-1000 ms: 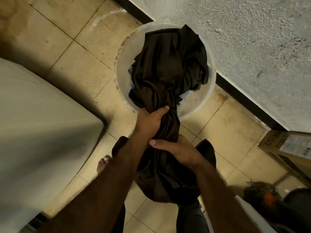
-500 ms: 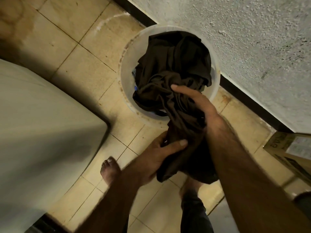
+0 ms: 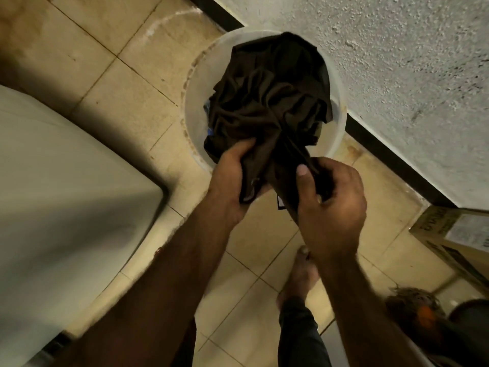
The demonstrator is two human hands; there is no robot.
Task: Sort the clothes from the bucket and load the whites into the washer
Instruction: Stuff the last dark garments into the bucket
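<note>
A dark brown garment point(image 3: 267, 102) is bunched up over a white plastic bucket point(image 3: 195, 102) that stands on the tiled floor against the wall. Its lower end runs down between my two hands at the bucket's near rim. My left hand point(image 3: 230, 184) grips the cloth from the left, and my right hand point(image 3: 330, 205) is closed on it from the right, thumb up. A bit of blue fabric point(image 3: 209, 132) peeks out under the garment at the bucket's left side. The washer point(image 3: 66, 197) fills the left of the view as a pale slab.
A rough plastered wall point(image 3: 397, 62) with a black skirting runs diagonally behind the bucket. A cardboard box point(image 3: 455, 234) sits at the right edge. A dark heap with an orange patch point(image 3: 423, 313) lies lower right. My bare foot point(image 3: 299, 276) stands on the tiles below my hands.
Both hands have gathered the garment's hanging end at the bucket's near rim. The long tail that hung below my hands is now bunched up, and the right hand has come back from the bucket.
</note>
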